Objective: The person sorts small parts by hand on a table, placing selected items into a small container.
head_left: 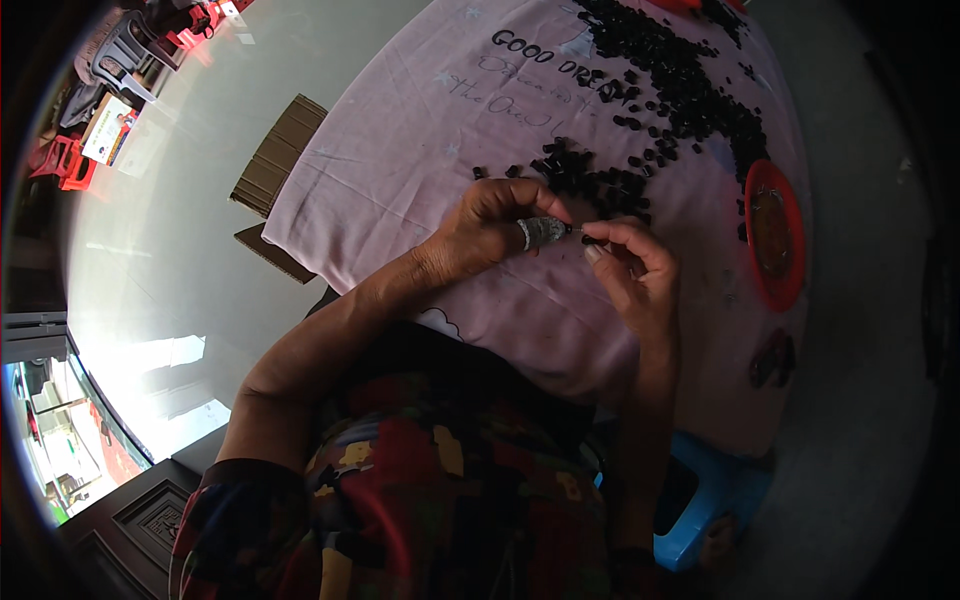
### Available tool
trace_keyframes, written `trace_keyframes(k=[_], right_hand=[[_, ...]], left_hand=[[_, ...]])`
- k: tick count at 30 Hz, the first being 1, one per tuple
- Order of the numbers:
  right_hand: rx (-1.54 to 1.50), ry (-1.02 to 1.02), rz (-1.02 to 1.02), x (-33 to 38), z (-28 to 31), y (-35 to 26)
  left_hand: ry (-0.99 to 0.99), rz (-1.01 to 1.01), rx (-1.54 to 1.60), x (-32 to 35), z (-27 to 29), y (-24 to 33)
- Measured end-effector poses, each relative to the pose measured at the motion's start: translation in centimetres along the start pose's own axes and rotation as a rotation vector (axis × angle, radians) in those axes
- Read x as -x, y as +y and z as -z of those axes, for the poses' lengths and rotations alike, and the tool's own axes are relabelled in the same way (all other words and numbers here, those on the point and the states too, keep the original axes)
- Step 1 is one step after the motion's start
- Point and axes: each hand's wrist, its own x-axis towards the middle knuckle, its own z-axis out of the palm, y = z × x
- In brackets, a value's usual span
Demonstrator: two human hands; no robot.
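Both my hands meet over the pink printed cloth (pixel 390 150), fingertips nearly touching. My left hand (pixel 490 225) is closed in a pinch, and a grey-white wrap (pixel 542 233) covers one of its fingers. What it pinches is too small to make out; a thin, shiny sliver shows at the fingertips. A small black piece (pixel 590 240) sits between the thumb and forefinger of my right hand (pixel 640 268). Just beyond my fingers lies a loose cluster of similar black pieces (pixel 570 168). On the right, a red round dish (pixel 758 180) has a brownish inside, its contents unclear.
A larger spread of black pieces (pixel 690 95) runs along the table's far right. Dark items (pixel 773 360) lie near the right edge. Below that side stands a blue plastic stool (pixel 690 500). Cardboard (pixel 280 150) sticks out beyond the cloth's left edge.
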Motion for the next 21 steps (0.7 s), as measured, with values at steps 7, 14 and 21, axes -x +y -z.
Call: trace_keyframes(k=[7,14,21], right_hand=[[-0.072,0.023,-0.118,0.3,0.0,0.2],[-0.106,0.07,-0.13,0.3,-0.6,-0.3],[-0.143,0.06,-0.118,0.2,-0.6,-0.7]], left_hand=[[-0.01,-0.071,-0.077,0.0,-0.2,-0.4],[-0.044,-0.101,-0.196,0.0,-0.1,-0.5],[-0.05,-0.009,-0.054,0.1,-0.1,0.1]])
